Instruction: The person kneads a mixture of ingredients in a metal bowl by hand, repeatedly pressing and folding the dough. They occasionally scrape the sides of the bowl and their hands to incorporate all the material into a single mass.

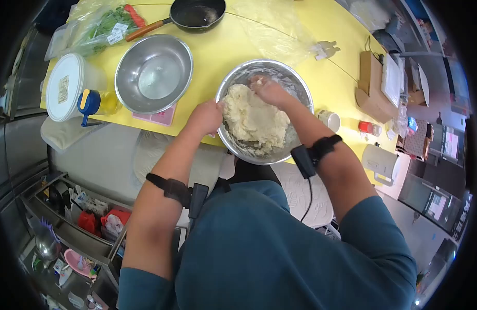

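Observation:
A large pale lump of dough point(251, 121) with a rough surface fills much of a steel mixing bowl point(305, 98) at the table's front edge. Flour or dough residue coats the bowl's inner wall. My left hand point(206, 118) is closed on the bowl's left rim. Inside the bowl, my right hand point(270, 93) has its fingers curled against the dough's upper edge, with bits of dough on them. A second steel bowl point(127, 67), holding what looks like clear liquid, stands to the left of my left hand. Under it lies a pink flat object point(163, 118), partly hidden.
A white-lidded tub point(65, 88) and a blue-topped oil jug point(90, 102) stand at the left. Behind are bagged greens point(106, 26) and a frying pan point(197, 14). To the right are a cup point(329, 121), a red-lidded jar point(370, 128), a kettle point(379, 163) and a carton point(373, 85).

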`<control>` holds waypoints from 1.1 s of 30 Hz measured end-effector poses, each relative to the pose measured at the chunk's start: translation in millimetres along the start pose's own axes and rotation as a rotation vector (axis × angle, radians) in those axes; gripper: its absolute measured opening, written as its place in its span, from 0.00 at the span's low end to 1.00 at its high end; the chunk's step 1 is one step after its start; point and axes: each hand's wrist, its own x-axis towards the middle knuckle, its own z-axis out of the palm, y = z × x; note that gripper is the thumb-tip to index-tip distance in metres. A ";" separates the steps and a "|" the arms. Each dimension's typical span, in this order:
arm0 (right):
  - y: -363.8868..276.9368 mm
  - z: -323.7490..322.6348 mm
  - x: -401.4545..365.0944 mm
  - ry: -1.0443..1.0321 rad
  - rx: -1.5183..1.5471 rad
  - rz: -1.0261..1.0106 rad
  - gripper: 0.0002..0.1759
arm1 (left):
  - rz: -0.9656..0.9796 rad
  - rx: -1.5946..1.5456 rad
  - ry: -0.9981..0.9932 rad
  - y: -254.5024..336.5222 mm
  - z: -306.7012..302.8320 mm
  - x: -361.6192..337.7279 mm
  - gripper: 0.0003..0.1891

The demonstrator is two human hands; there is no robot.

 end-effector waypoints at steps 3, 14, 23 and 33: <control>22.8 49.5 53.3 0.086 -0.371 -0.305 0.22 | -0.011 0.007 0.034 -2.1 -2.3 -3.1 0.24; -22.2 3.0 -7.7 -0.716 -0.471 -0.289 0.30 | -0.016 0.018 0.075 0.7 4.9 -5.3 0.24; -5.6 20.2 -133.4 -0.393 -0.882 -0.576 0.13 | -0.006 0.117 0.067 13.7 12.4 -3.4 0.23; -7.6 12.0 -30.9 -0.645 -0.577 -0.453 0.18 | 0.001 0.040 -0.071 6.5 0.3 -3.1 0.24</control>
